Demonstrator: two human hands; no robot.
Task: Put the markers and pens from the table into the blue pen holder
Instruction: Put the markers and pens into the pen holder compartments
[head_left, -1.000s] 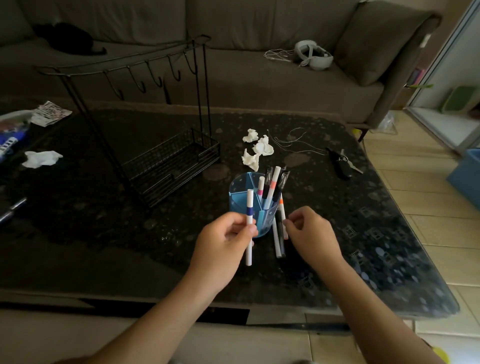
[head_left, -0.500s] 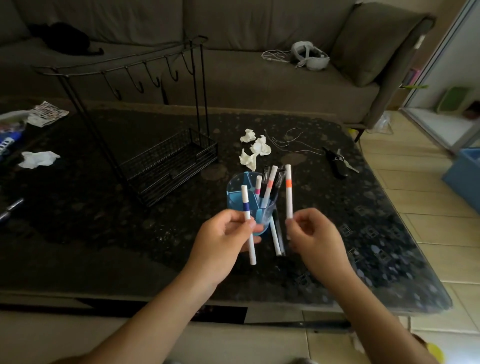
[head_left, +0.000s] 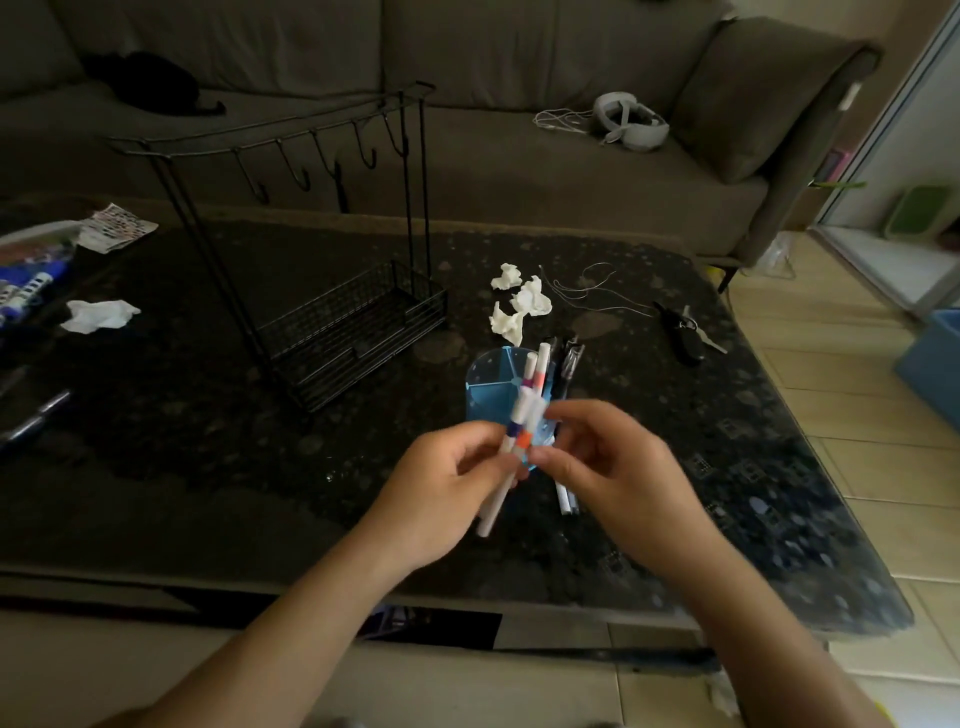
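The blue pen holder stands on the dark table, with white markers and black pens upright in its right side. Just in front of it my left hand grips a white marker with a blue band, tilted with its top toward the holder. My right hand pinches a white marker with an orange band and presses it against the blue-banded one, so the two lie side by side between my fingers. Two more pens lie on the table under my right hand, partly hidden.
A black wire rack with hooks stands left of the holder. Crumpled white tissues, a thin cord and keys lie behind it. Another tissue and pens are at the far left. A sofa runs behind the table.
My right hand lifted the orange-banded marker off the table and brought it left against the blue-banded marker in my left hand. Both hands have closed in together.
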